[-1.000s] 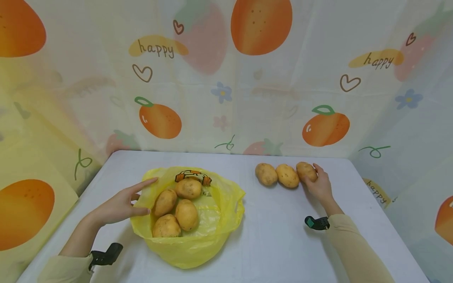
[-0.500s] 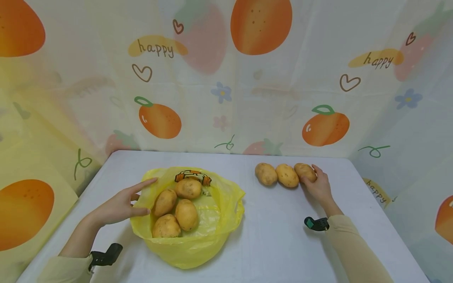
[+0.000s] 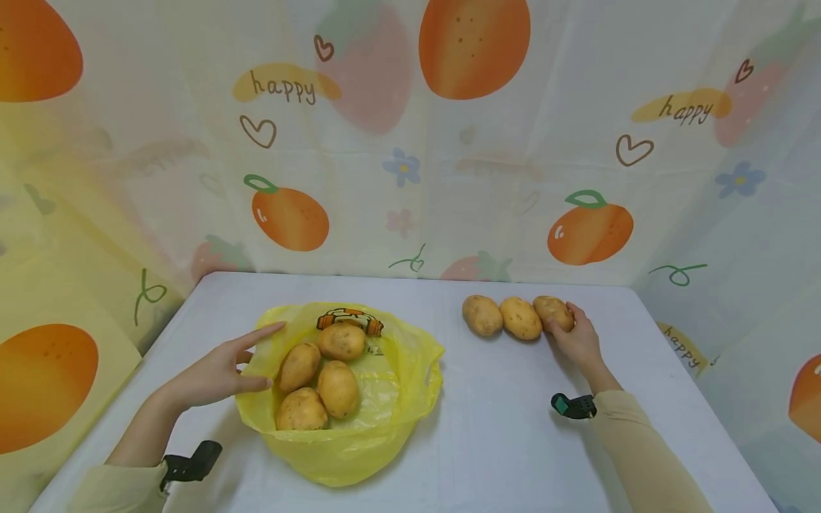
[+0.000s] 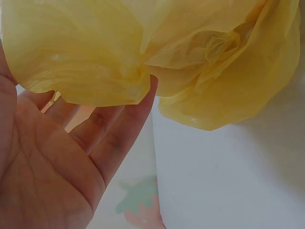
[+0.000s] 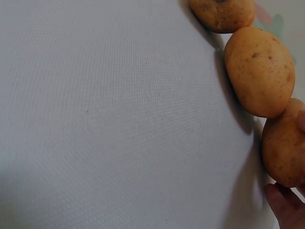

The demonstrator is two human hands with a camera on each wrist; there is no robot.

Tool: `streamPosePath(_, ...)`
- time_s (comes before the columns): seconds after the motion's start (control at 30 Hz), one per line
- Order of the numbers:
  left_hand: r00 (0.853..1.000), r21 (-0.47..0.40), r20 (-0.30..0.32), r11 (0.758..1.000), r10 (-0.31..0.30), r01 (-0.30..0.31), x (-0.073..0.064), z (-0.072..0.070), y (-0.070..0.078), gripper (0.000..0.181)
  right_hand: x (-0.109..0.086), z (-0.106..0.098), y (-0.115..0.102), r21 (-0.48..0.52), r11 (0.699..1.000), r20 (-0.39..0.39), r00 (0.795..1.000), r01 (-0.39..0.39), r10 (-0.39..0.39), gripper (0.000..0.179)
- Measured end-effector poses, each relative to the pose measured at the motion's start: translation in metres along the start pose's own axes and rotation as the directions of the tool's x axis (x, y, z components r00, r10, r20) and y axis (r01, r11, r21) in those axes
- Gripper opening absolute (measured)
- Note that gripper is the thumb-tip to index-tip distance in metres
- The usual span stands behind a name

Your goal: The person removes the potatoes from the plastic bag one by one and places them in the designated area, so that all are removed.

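Fruit-printed sheeting (image 3: 442, 185) hung behind a white table (image 3: 500, 420), whose covering showed a fine weave up close. Near its far edge the right hand (image 3: 577, 338) pinched the end potato (image 3: 550, 311) of a short row, thumb and fingers set on different sides. That rounded, smooth skin probably called for broad finger contact and a gentle, even squeeze, because the middle potato (image 3: 522, 318) lay touching and could have rolled if nudged. Beyond that one sat the third potato (image 3: 482, 315), a plump oval, tan and lightly specked. Across the table the left hand (image 3: 214, 370) was spread, thumb well apart from forefinger, touching the left rim of a yellow bag (image 3: 340, 456). Light pressure seemed wisest there, since thin film would likely sag or crease under force. Wrinkled, glossy and translucent, the bag gaped around four potatoes (image 3: 338, 389), clustered toward its left side.
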State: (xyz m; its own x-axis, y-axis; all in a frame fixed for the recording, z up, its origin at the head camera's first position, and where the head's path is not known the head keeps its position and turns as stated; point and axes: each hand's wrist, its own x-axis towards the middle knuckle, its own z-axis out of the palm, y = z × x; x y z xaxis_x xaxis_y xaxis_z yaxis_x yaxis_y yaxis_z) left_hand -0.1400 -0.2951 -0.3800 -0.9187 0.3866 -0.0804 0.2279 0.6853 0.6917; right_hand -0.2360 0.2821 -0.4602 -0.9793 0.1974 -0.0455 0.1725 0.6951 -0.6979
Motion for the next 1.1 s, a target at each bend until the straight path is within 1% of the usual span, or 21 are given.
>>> streamPosePath(0.23, 1.000, -0.008, -0.005, 1.000, 0.012, -0.012, 0.002, 0.000, 0.000, 0.080, 0.001, -0.001, 0.000, 0.002, 1.000, 0.022, 1.000, -0.002, 0.002, 0.072)
streamPosePath(0.33, 1.000, 0.000, -0.009, 1.000, 0.014, -0.014, 0.002, -0.001, 0.001, 0.080, 0.000, -0.003, -0.002, -0.002, 1.000, 0.020, 1.000, 0.002, -0.002, 0.071)
streamPosePath(0.4, 1.000, 0.003, -0.008, 1.000, 0.013, -0.013, 0.002, -0.002, 0.001, 0.080, 0.000, -0.004, -0.003, 0.006, 1.000, -0.007, 1.000, 0.026, -0.026, 0.068)
streamPosePath(0.47, 1.000, 0.003, -0.006, 1.000, 0.011, -0.011, 0.002, -0.002, 0.002, 0.080, -0.001, -0.006, -0.005, 0.012, 0.998, -0.054, 0.996, 0.065, -0.064, 0.063)
streamPosePath(0.6, 1.000, -0.003, -0.004, 1.000, 0.008, -0.008, 0.002, -0.002, 0.002, 0.080, -0.003, -0.008, -0.008, 0.023, 0.990, -0.149, 0.980, 0.141, -0.136, 0.052)
streamPosePath(0.73, 1.000, -0.007, -0.005, 1.000, 0.009, -0.009, 0.003, -0.002, 0.003, 0.080, -0.004, -0.007, -0.013, 0.039, 0.981, -0.203, 0.963, 0.190, -0.178, 0.044)
streamPosePath(0.87, 1.000, -0.001, -0.004, 1.000, 0.009, -0.009, 0.003, -0.002, 0.003, 0.080, -0.004, -0.004, -0.019, 0.080, 0.971, -0.222, 0.953, 0.227, -0.205, 0.039)
streamPosePath(1.1, 1.000, -0.002, 0.003, 1.000, 0.007, -0.007, 0.002, -0.002, 0.002, 0.080, -0.008, 0.002, -0.033, 0.121, 0.960, -0.210, 0.952, 0.251, -0.222, 0.037)
